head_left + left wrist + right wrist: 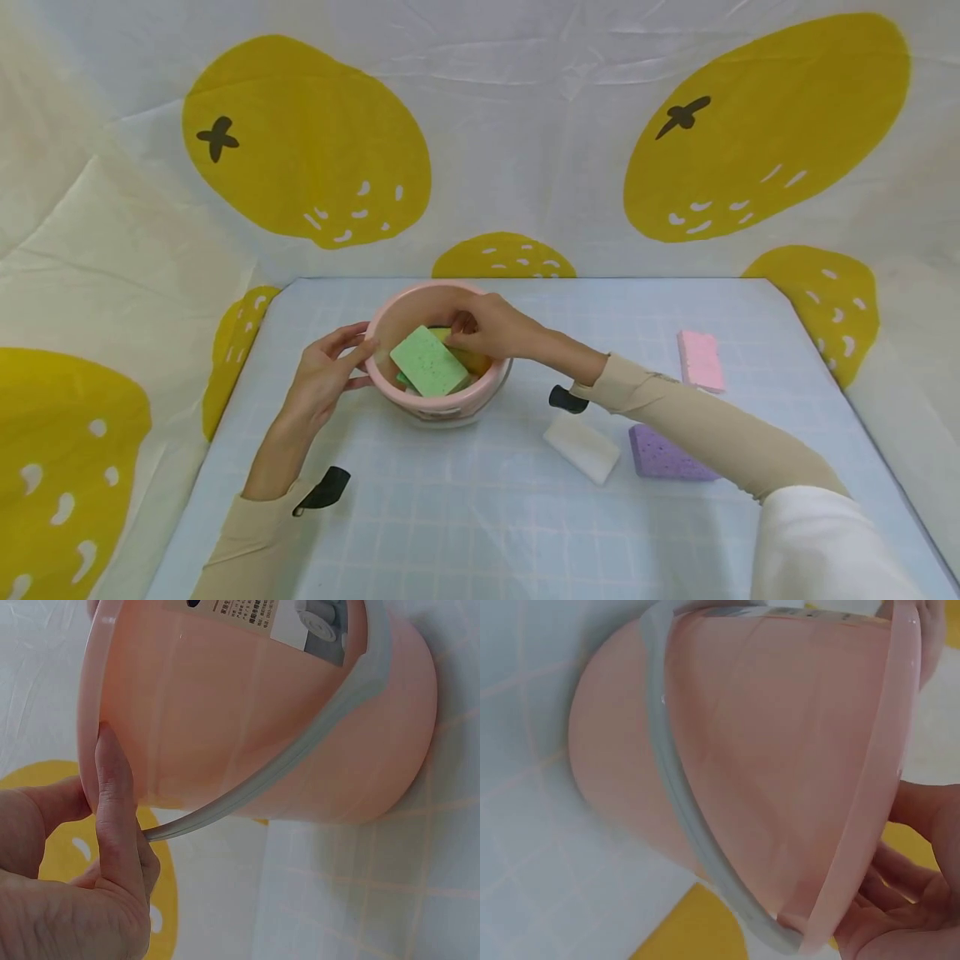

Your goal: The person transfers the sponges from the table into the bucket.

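Observation:
A pink bucket (438, 406) with a grey handle (300, 750) stands on the table's middle. A green sponge (429, 362) lies tilted inside it, over a yellow sponge (478, 362). My left hand (326, 375) holds the bucket's left rim, its thumb (112, 795) pressed on the edge. Reaching over the far rim into the bucket, my right hand (495, 329) has its fingertips curled down on the yellow sponge's upper end. In the wrist views the bucket wall (780, 750) fills the frame, with my right hand's palm (907, 900) beyond the rim.
A white sponge (582, 447) and a purple sponge (663, 454) lie under my right forearm. A pink sponge (701, 360) lies farther right. The table (465, 517) has a pale blue grid cloth, and lemon-print cloth walls it on three sides.

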`<action>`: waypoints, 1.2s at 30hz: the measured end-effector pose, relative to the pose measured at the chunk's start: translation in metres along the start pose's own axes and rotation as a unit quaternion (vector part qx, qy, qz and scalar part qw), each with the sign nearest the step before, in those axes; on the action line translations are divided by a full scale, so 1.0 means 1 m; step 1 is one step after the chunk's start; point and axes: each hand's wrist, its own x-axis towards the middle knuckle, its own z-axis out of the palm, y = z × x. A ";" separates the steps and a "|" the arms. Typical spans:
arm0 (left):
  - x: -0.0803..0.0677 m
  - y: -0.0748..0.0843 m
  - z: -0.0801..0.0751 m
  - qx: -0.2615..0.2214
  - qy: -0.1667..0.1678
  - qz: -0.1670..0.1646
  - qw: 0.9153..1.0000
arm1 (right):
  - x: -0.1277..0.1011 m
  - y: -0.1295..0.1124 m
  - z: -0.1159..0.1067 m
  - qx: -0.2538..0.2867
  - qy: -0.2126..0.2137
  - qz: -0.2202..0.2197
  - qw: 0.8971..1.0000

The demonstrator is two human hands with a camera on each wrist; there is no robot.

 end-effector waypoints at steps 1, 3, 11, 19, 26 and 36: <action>0.000 0.000 0.000 0.001 0.001 -0.001 1.000 | -0.001 0.000 -0.001 0.002 0.002 0.002 1.000; 0.000 0.000 0.000 0.001 0.003 -0.005 1.000 | -0.005 0.000 -0.004 0.005 0.007 0.008 1.000; 0.001 -0.001 0.001 0.005 0.007 -0.008 1.000 | -0.019 0.005 -0.015 0.032 0.041 0.007 0.999; 0.000 -0.001 0.000 0.013 0.010 -0.007 1.000 | -0.035 0.015 -0.026 0.060 0.081 0.009 0.995; 0.000 0.001 0.001 0.008 0.007 -0.011 1.000 | -0.050 0.021 -0.037 0.055 0.090 0.044 0.993; 0.000 0.001 0.000 0.007 0.006 -0.009 1.000 | -0.078 0.038 -0.037 0.043 0.109 0.057 0.991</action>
